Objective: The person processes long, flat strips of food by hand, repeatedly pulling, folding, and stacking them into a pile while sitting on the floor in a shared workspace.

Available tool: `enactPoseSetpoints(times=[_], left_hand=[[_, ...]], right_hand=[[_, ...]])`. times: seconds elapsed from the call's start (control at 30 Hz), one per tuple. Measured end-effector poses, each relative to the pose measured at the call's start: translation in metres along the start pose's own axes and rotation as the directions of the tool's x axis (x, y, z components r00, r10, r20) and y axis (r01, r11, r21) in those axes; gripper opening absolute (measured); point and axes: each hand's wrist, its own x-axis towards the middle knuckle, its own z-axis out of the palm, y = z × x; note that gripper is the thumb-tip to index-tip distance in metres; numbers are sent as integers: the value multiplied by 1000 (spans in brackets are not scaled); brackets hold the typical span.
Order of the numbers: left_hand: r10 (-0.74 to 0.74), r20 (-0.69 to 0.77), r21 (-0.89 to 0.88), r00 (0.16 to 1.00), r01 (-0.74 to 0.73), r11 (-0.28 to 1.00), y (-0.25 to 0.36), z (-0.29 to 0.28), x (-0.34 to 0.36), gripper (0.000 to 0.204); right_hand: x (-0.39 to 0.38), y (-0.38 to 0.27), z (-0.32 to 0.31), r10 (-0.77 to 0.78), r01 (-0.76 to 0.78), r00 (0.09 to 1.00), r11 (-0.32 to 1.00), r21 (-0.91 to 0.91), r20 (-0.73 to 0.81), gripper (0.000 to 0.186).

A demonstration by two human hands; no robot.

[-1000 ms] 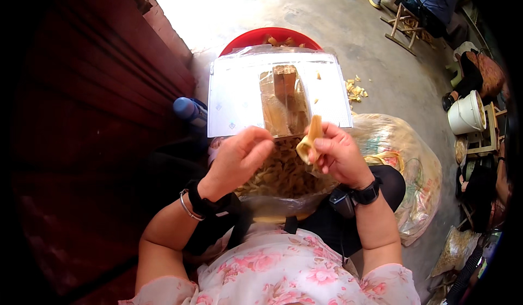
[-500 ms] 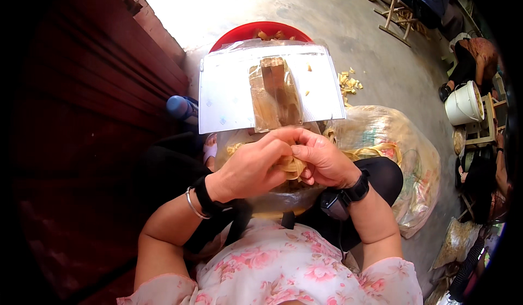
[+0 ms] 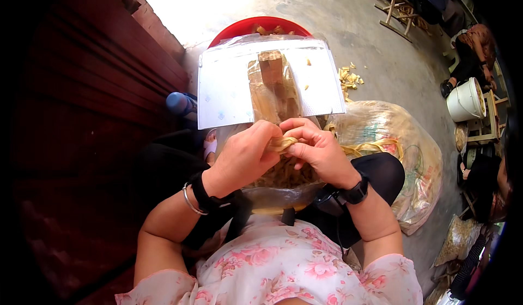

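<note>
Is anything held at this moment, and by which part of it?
Yes, a straw-coloured strip: the left hand closes over its left part, and the right hand holds its right end between thumb and fingers.

A brown rectangular wooden block (image 3: 271, 63) stands on a flat white rectangular board (image 3: 218, 89), with a round red basin (image 3: 234, 31) beyond it. A blue cylindrical bottle (image 3: 176, 103) is left of the board; small yellow chopped scraps (image 3: 350, 79) and, nearer, a large bulging clear plastic sack (image 3: 418, 166) are right. Before the board, a twisted pale-yellow fibrous strip (image 3: 283, 143) lies between left hand (image 3: 239, 153) and right hand (image 3: 322, 153).
</note>
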Motion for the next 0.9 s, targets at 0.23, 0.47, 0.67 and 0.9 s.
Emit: enactPoseSetpoints(times=[0.23, 0.47, 0.67, 0.9], left_hand=[[-57, -57, -140, 997, 49, 989, 4, -2, -2, 26], [-6, -102, -14, 995, 5, 1000, -4, -7, 0, 10], [54, 21, 80, 998, -56, 995, 2, -5, -4, 20], [-96, 99, 43, 990, 92, 995, -1, -6, -3, 21]], right_hand=[[0, 1, -4, -26, 2, 984, 992, 130, 178, 25], [2, -3, -10, 75, -148, 975, 921, 361, 207, 27], [2, -1, -3, 56, -72, 990, 989, 128, 128, 30], [1, -8, -13, 98, -105, 991, 991, -83, -89, 29]])
